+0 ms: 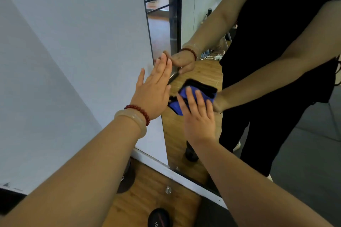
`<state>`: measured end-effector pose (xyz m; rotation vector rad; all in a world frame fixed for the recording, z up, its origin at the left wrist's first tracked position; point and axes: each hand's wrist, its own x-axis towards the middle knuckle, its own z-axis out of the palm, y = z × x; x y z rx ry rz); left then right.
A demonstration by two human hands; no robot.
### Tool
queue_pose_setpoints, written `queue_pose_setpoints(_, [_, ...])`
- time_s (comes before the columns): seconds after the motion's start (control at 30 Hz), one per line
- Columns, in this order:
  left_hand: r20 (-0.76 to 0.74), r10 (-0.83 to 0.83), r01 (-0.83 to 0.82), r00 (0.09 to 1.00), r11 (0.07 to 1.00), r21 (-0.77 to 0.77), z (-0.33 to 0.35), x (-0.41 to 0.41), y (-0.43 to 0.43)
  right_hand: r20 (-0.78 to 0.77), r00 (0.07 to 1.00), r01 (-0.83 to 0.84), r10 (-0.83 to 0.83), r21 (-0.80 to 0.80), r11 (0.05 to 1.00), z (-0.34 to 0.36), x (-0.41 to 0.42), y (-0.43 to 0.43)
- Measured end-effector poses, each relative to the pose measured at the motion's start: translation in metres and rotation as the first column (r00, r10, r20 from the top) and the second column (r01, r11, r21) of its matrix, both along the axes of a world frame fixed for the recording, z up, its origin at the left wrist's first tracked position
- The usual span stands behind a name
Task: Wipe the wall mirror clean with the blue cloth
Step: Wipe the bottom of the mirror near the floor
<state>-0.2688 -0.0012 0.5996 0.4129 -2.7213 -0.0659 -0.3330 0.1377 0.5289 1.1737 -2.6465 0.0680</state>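
White wall (73, 42) meets mirror (201, 72) at a thin dark edge, wood floor (156, 186) below. Left hand (154, 90) flat, fingers straight, resting at that edge, grasping nothing. Right hand (199, 116) spread, fingers straight, pressing cloth (176, 106) against mirror, just beside left hand.

- Blue cloth (192, 97): vivid royal blue, and there's a black strip along its upper edge.
- Wall (73, 42): plain pale grey-white, no pattern.
- Bead bracelet (141, 112): deep glossy red, round beads in a row.
- Bangle (130, 120): milky, translucent beige.
- Floor (153, 190): warm brown wood, plank grain showing.
- Skirting board (166, 169): white.
- Dumbbell (160, 217): black, with pale digits on its face.
- Wall mirror (177, 134): thin dark line down its upper left edge; black clothing and grey flooring reflected in it.
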Motion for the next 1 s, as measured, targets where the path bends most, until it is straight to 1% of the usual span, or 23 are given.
queue_pose_setpoints(0.07, [-0.010,-0.013,0.012,1.000,0.997,-0.079,0.002,0.006,-0.007,-0.085,0.995,-0.052,0.052,-0.004,0.999,0.014,-0.002,-0.023])
queue_pose_setpoints(0.13, [-0.004,0.012,-0.012,1.000,0.988,-0.151,0.004,0.012,-0.017,-0.196,0.978,-0.072,0.071,0.001,0.997,0.014,-0.008,-0.031])
queue_pose_setpoints(0.2, [0.037,0.021,-0.014,0.999,0.983,-0.181,0.004,0.014,-0.024,-0.256,0.963,-0.082,0.087,0.028,0.996,0.007,-0.011,-0.027])
queue_pose_setpoints(0.27, [0.075,0.003,0.009,0.997,0.986,-0.168,0.005,0.013,-0.026,-0.289,0.953,-0.083,0.092,0.042,0.996,0.005,-0.010,-0.017])
queue_pose_setpoints(0.37, [0.076,-0.011,0.020,0.997,0.992,-0.124,0.005,0.010,-0.028,-0.262,0.965,-0.016,-0.009,-0.095,0.995,0.017,-0.007,-0.008])
queue_pose_setpoints(0.43, [0.064,-0.035,0.041,0.997,0.994,-0.096,0.004,0.010,-0.027,-0.265,0.964,-0.004,-0.025,-0.108,0.994,0.018,-0.006,-0.011])
queue_pose_setpoints(0.57, [0.067,-0.053,0.060,0.996,0.993,-0.103,0.004,0.012,-0.029,-0.330,0.939,-0.079,0.101,0.081,0.994,0.009,-0.009,-0.033])
queue_pose_setpoints(0.67, [0.087,-0.054,0.064,0.995,0.991,-0.119,0.007,0.012,-0.031,-0.347,0.923,-0.120,0.166,0.150,0.981,0.009,-0.010,-0.034])
queue_pose_setpoints(0.7, [0.091,-0.056,0.067,0.994,0.991,-0.117,0.007,0.012,-0.031,-0.327,0.931,-0.121,0.160,0.138,0.983,0.011,-0.010,-0.032])
queue_pose_setpoints(0.8, [0.093,-0.028,0.039,0.995,0.993,-0.114,0.003,0.009,-0.029,-0.300,0.951,-0.080,0.071,-0.016,0.997,0.019,-0.009,-0.027])
queue_pose_setpoints(0.83, [0.090,-0.019,0.029,0.996,0.994,-0.104,0.003,0.009,-0.027,-0.301,0.952,-0.077,0.062,-0.037,0.996,0.020,-0.009,-0.026])
queue_pose_setpoints(0.87, [0.086,-0.016,0.024,0.996,0.996,-0.092,0.003,0.008,-0.025,-0.291,0.954,-0.081,0.074,-0.014,0.997,0.018,-0.009,-0.026])
queue_pose_setpoints(1.0, [0.081,-0.008,0.014,0.997,0.998,-0.067,0.007,0.010,-0.021,-0.213,0.961,-0.125,0.177,0.237,0.963,-0.013,-0.007,-0.013])
